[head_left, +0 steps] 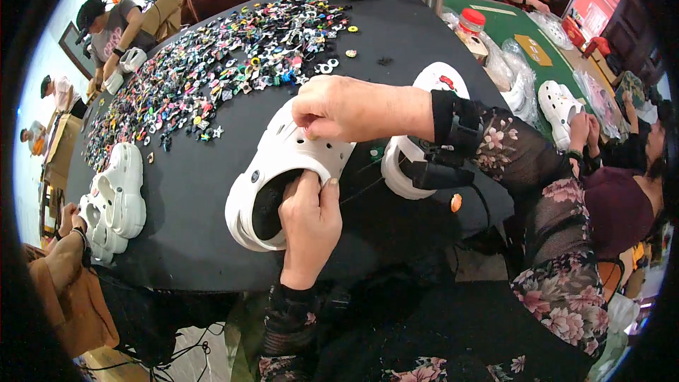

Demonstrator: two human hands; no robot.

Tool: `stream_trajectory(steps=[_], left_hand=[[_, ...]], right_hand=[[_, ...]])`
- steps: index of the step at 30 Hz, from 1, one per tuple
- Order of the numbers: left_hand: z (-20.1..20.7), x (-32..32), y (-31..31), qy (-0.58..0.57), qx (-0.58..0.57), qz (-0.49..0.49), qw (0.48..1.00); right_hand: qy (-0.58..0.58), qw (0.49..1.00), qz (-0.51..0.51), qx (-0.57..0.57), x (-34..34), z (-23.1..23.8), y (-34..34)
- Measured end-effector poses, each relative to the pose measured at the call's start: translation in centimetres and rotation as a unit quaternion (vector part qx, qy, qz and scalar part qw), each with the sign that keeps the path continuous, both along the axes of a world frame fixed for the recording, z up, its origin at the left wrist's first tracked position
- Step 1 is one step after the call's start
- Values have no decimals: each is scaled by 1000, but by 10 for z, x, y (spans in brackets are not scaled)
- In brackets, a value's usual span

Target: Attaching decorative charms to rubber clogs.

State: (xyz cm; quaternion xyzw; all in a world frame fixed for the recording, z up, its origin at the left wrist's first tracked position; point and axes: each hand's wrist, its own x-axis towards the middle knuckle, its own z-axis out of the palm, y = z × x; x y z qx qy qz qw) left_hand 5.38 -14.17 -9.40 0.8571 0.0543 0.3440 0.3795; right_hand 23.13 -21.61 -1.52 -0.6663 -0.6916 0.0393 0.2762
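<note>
A white clog (244, 194) with round holes in its top is tilted up over the black table. My left hand (311, 219) grips it, its fingers reaching inside through the foot opening. Over the holed toe part, my right hand (339, 110) is closed in a pinch. A trace of red shows at its fingertips, too small and covered to name. Under my right wrist lies another white clog (440, 79), with a red charm on its toe, partly hidden by my arm. An orange charm (456, 202) rests on the table to its right.
Many small colourful shoe charms (233, 64) spread across the black table (191, 240). Co-workers handle white clogs at the left (124, 191), far side and right (559, 110). A red-lidded jar (472, 21) and plastic bags stand by the green table (520, 28).
</note>
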Motion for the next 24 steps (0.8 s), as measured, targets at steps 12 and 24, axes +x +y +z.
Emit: stream_trajectory(steps=[12, 24], left_hand=[[4, 5, 6, 6, -15, -3, 1000], [17, 12, 39, 27, -52, 37, 998]], right_hand=[[-4, 996, 84, 3, 11, 1, 1], [-180, 969, 25, -167, -10, -14, -67]])
